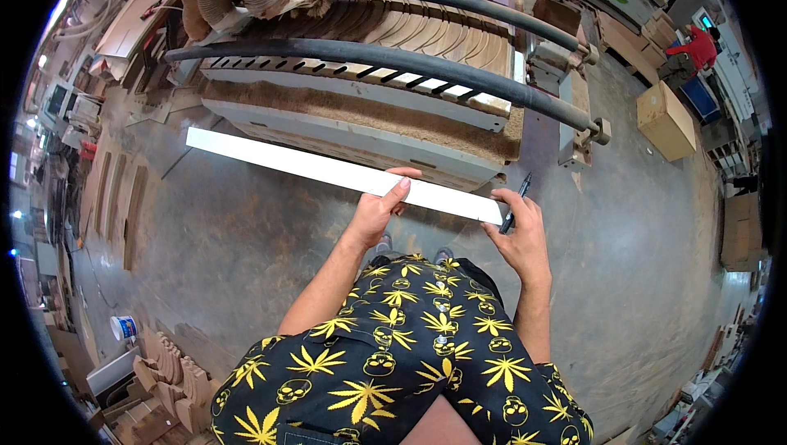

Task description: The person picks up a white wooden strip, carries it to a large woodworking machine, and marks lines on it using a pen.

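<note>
A long, narrow white board (287, 159) is held out across my front, its left end reaching out over the floor. My left hand (384, 207) is closed around it right of its middle, thumb on the upper face and fingers curled underneath. At the board's right end, my right hand (520, 228) has its thumb and fingertips against the edges. A dark pen (515, 205) is tucked in that same hand, slanting up past the fingers. Small dark marks show on the white face near this end.
A large woodworking machine (361, 137) stands ahead, with a thick dark rail (385, 58) and curved wooden pieces (438, 31) on its bed. Wooden strips (135, 207) lie on the floor at left, near a white bucket (123, 328). A cardboard box (666, 121) and a person in red (701, 47) are at far right.
</note>
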The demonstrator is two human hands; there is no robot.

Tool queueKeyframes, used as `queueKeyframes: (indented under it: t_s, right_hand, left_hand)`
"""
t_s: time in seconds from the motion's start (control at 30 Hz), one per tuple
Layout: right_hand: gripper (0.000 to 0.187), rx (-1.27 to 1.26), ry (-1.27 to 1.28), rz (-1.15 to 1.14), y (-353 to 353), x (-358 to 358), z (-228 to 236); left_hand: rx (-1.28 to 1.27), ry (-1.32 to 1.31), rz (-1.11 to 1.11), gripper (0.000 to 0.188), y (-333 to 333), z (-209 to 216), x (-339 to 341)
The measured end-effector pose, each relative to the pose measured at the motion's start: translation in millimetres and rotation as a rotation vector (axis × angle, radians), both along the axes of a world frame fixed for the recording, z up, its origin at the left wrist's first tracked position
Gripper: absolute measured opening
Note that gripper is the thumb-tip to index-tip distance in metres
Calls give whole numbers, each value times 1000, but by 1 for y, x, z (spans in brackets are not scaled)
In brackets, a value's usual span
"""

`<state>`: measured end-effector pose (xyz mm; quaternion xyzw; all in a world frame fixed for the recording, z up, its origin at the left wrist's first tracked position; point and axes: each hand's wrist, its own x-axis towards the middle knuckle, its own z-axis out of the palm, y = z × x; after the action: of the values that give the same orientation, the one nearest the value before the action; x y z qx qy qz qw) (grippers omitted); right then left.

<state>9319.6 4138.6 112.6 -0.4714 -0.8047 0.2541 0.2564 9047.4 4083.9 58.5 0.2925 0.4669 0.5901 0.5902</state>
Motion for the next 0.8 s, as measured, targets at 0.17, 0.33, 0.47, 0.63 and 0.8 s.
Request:
queueKeyframes:
  t_s: [0.17, 0.33, 0.47, 0.63, 0.8]
  right_hand:
    - [56, 18, 26, -4, 3, 0, -1]
    - [57, 29, 16, -18, 5, 1, -1]
    - [56, 24, -1, -33, 6, 2, -3]
    - [56, 43, -18, -43, 9, 7, -7]
    - [55, 26, -45, -48, 11, 6, -11]
  left_hand:
    - [0, -18, -10, 29, 5, 3, -2]
    - [-33, 16, -42, 30, 10, 8, -3]
    - [-21, 34, -70, 29, 14, 9, -1]
    - [-27, 37, -96, 28, 20, 9, 5]
    - [-30, 68, -112, 28, 22, 9, 5]
